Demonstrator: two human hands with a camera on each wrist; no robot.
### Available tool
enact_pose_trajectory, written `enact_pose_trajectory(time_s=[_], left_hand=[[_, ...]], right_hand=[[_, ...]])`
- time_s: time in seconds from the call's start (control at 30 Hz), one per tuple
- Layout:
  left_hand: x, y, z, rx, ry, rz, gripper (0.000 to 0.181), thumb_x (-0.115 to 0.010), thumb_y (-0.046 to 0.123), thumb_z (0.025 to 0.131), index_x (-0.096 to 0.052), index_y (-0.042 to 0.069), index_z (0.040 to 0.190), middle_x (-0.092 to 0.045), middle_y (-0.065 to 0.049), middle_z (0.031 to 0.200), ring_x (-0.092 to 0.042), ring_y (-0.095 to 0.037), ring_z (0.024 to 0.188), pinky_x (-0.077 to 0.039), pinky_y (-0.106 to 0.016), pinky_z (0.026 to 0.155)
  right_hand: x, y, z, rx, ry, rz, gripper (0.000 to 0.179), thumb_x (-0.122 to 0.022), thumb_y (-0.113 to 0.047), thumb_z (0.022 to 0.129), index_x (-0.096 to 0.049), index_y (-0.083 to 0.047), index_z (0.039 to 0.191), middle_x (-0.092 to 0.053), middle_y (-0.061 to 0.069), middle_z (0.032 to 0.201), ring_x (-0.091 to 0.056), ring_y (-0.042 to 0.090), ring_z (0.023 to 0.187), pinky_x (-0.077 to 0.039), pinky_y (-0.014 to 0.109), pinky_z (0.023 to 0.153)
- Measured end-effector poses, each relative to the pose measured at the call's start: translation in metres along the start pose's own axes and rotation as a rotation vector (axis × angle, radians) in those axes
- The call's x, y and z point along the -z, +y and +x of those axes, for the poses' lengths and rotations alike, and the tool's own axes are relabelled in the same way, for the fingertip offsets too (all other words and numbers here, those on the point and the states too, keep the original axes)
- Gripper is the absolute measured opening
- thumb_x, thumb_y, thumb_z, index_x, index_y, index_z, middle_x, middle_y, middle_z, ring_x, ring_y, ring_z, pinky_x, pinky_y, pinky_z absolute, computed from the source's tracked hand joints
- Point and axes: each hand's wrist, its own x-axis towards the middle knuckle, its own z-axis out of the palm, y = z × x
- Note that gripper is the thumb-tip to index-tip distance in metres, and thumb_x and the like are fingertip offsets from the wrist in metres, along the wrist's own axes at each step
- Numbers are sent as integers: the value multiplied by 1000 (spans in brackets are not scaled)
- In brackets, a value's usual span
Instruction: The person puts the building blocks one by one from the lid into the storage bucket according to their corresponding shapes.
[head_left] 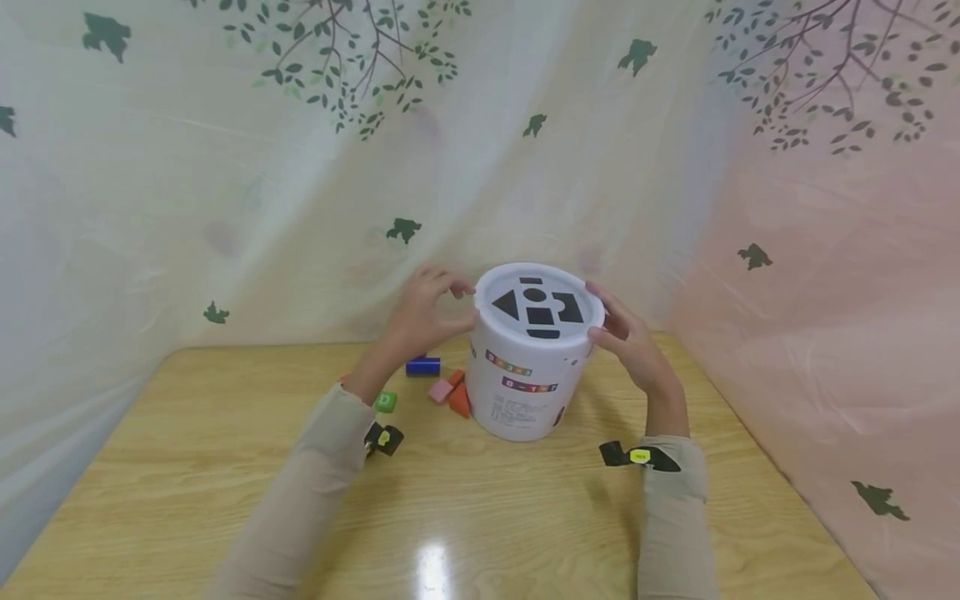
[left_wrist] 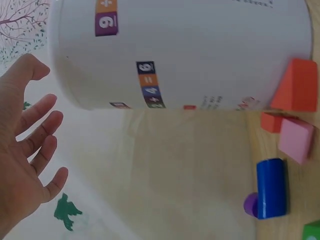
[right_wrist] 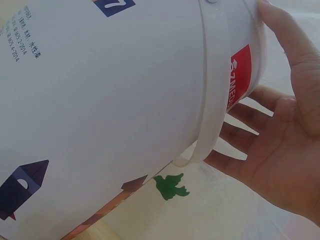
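Observation:
A white cylindrical shape-sorter bucket (head_left: 517,396) stands on the table, its lid (head_left: 555,321) cut with dark shaped holes. My left hand (head_left: 427,312) is beside the lid's left edge, thumb and fingers parted. In the left wrist view a small gap shows between the left hand (left_wrist: 30,135) and the bucket (left_wrist: 200,55). Thumb and fingers of my right hand (head_left: 633,342) span the lid's right edge. The right wrist view shows the right hand (right_wrist: 280,125) gripping around the rim by a red label (right_wrist: 241,75), its lower fingers near the white carrying handle (right_wrist: 212,95).
Left of the bucket lie several blocks: a blue cylinder (head_left: 423,367), a pink block (head_left: 440,391), an orange-red triangular block (head_left: 460,402) and a green block (head_left: 386,402). A purple piece (left_wrist: 251,204) touches the blue cylinder. A patterned curtain (head_left: 300,208) hangs behind the table (head_left: 480,500).

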Motion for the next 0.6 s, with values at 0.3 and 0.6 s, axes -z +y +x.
enact_pose_trajectory(time_s=[0.3,0.6], left_hand=[[-1,-26,-20,12,-45,-4,34,-79,25,86,-71,6,112,-65,-9,104,-50,-27,109,-44,-46,94],[-18,-45,-45,3,-174,93,34,-80,28,83,-69,13,112,-68,-8,106,-52,-25,104,-47,-42,90]], right_hand=[[0,-2,0,-12,4,-2,70,-62,-16,99,-30,-23,161,-32,1,167,-33,34,152,-29,66,117],[0,-1,0,-23,7,-5,70,-61,-16,100,-29,-24,161,-32,2,167,-34,34,152,-30,64,117]])
